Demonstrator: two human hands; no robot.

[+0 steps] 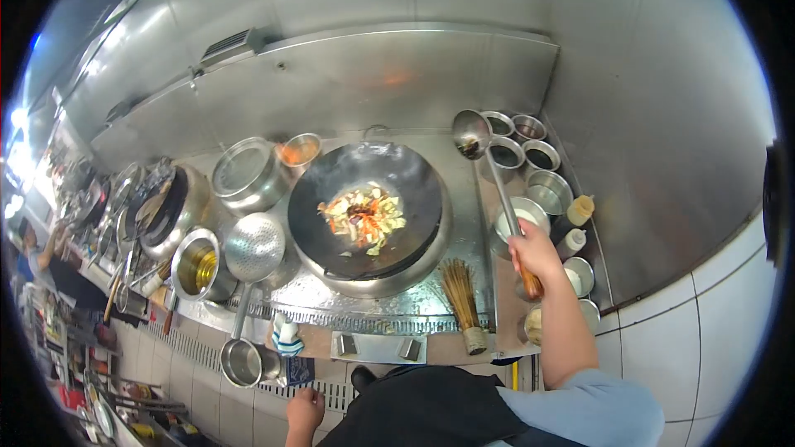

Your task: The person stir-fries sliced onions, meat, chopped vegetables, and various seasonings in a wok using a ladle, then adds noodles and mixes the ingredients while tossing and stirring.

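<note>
My right hand (537, 250) is wrapped round the wooden handle of a long ladle (502, 185). The ladle's bowl, with some dark stuff in it, is over the stove's right side, near the sauce pots (505, 154). Sliced vegetables (364, 217), pale green, white and orange with a dark sauce patch on top, lie in the middle of a black wok (414, 178). Low in front of the stove, my left hand (306, 408) is closed in a fist, with nothing seen in it. Nearest to it are a small metal pot (243, 362) and a striped cloth (286, 335).
A perforated strainer (255, 247), a pot of yellow oil (199, 265) and a lidded pot (246, 176) stand left of the wok. A bamboo brush (462, 298) lies at the front right. Squeeze bottles (580, 210) line the right wall. Another person (58, 269) is far left.
</note>
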